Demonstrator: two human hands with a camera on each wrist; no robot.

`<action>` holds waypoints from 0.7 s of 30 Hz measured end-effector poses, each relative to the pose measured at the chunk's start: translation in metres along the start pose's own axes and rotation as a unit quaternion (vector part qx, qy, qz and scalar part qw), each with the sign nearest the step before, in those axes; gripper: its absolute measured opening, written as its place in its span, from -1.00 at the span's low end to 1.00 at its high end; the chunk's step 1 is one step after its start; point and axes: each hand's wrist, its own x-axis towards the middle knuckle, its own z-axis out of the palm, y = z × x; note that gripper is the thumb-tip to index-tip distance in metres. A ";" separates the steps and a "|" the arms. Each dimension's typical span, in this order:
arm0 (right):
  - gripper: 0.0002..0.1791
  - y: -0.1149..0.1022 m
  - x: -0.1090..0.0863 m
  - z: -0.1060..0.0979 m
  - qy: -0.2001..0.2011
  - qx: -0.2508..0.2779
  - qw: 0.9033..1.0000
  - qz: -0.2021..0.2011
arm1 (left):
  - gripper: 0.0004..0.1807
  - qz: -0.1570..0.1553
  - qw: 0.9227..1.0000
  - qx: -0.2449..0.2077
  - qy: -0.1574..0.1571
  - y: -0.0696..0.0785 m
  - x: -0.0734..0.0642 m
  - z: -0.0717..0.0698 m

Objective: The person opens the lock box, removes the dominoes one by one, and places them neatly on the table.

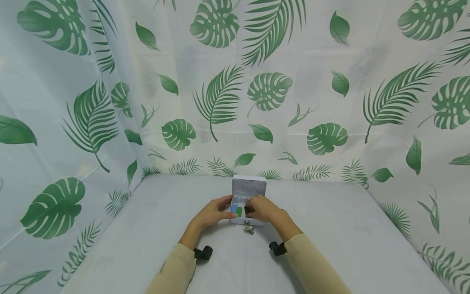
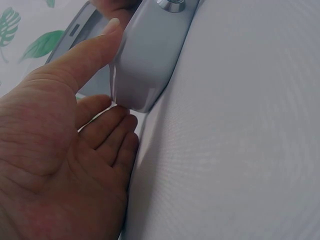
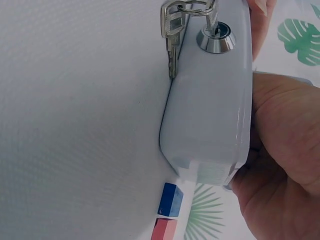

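A small white metal lockbox (image 1: 235, 221) stands with its lid (image 1: 249, 188) raised at the back. Inside it on the left lie a light blue piece (image 1: 234, 208) and a green block (image 1: 239, 212). My left hand (image 1: 211, 213) holds the box's left side, thumb over the rim and fingers against the outer wall. My right hand (image 1: 262, 208) reaches down into the right part of the box and pinches a small dark block (image 1: 248, 210), mostly hidden by the fingers. Keys on a ring (image 3: 173, 25) hang from the front lock (image 3: 216, 39), one key inserted.
On the table beyond the box's right side lie a blue block (image 3: 171, 200) and a red block (image 3: 164, 229). The white table (image 1: 147, 245) meets a leaf-printed curtain (image 1: 220, 155) just behind the box.
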 end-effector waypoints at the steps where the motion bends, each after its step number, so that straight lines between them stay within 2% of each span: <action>1: -0.86 0.000 0.000 0.000 0.000 0.003 1.000 0.002 | -0.09 0.000 1.000 0.000 0.000 0.000 0.000 0.000; 11: -0.72 0.000 0.001 0.003 0.002 0.008 1.000 0.030 | -0.09 0.004 1.000 0.003 0.001 0.001 0.000 0.000; 21: -0.73 0.002 0.003 0.006 0.019 0.006 1.000 0.023 | -0.10 0.004 1.000 0.007 0.002 0.000 0.000 0.000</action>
